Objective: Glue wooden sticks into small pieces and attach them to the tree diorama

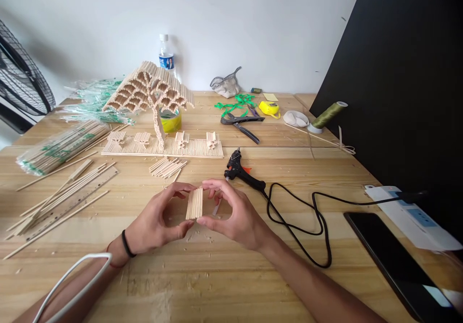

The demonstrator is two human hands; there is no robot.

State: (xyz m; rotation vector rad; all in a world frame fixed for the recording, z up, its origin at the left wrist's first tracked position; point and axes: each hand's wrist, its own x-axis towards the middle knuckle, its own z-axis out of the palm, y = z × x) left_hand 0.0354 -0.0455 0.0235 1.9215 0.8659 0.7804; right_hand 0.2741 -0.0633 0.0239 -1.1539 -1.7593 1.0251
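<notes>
"Left hand (159,217) and right hand (235,214), what have they got?"

"Both are curved, thumbs and fingertips nearly together, pinching a small stick panel (194,203)."

"Where?"

"Above the desk (217,284), well away from its back edge, with the glue gun (241,169) just beyond the right hand."

Bright, diffuse light, source out of frame; pale wall (282,33) evenly lit. Soft shadows on it, to the right of bottle (166,61) and fan (25,72). Faint sheen on the near counter (217,284); pale glare patch on the phone (387,260). Black panel (408,96) swallows detail. Stick panel (195,203) between the hands (235,212) reasonably sharp. Wide-angle stretch toward edges; bottle's label print too small to read.
</notes>
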